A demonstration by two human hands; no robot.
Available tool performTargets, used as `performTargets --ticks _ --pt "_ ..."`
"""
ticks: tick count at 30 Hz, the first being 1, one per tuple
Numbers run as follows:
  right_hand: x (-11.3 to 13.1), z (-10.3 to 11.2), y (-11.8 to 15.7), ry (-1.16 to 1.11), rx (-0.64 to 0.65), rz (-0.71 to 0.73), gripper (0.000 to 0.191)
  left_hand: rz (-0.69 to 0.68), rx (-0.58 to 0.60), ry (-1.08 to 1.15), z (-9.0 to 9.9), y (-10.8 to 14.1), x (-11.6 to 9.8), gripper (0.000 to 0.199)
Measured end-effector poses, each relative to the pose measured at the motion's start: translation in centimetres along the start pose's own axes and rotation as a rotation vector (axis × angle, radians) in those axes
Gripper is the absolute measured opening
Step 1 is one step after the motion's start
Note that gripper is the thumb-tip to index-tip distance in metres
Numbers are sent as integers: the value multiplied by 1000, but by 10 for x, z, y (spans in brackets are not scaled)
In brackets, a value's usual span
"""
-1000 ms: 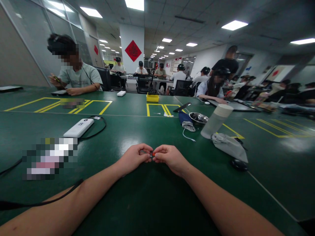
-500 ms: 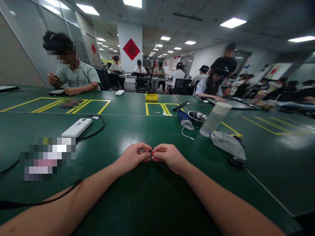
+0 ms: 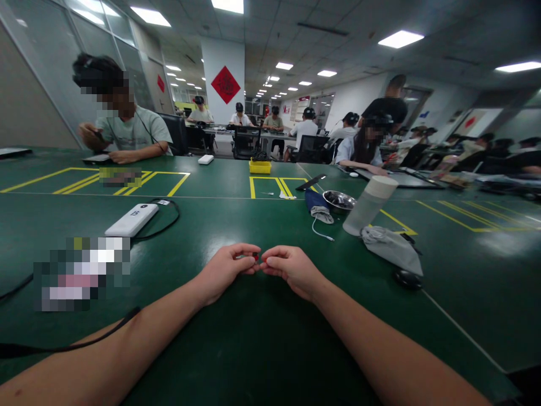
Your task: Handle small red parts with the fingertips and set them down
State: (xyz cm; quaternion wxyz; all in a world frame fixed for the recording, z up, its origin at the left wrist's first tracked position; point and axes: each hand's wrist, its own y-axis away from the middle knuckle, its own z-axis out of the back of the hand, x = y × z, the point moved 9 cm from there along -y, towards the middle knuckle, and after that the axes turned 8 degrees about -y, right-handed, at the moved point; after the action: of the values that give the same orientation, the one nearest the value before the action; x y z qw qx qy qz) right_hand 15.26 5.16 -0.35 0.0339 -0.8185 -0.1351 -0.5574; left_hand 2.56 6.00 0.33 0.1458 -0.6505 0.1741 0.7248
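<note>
Just above the green table (image 3: 253,349), my left hand (image 3: 226,273) pinches a small red and dark piece (image 3: 255,256) between thumb and fingers. Facing it, my right hand (image 3: 293,270) is closed in a pinch, with a bit of a small red piece (image 3: 264,260) showing at its fingertips. The fingertips of both hands nearly touch. Fingers cover most of both pieces, and they are too small for me to tell their kind.
A white power bank (image 3: 132,220) with a black cable lies left. On the right are a metal bowl (image 3: 339,200), a frosted bottle (image 3: 367,207), a grey pouch (image 3: 391,248) and a black mouse (image 3: 407,278). A yellow box (image 3: 259,167) stands farther back. Other people sit across the table.
My fingertips have shifted slightly. The red and dark bits that showed together between my hands now show apart, one at each hand's fingertips.
</note>
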Motion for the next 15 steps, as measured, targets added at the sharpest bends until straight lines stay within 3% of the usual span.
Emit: performTargets --ticks 4,15 --pt "3 -4 2 -6 15 9 22 6 10 11 -6 2 3 32" --pt "0 -1 1 30 -11 -31 17 24 -59 51 0 0 5 30"
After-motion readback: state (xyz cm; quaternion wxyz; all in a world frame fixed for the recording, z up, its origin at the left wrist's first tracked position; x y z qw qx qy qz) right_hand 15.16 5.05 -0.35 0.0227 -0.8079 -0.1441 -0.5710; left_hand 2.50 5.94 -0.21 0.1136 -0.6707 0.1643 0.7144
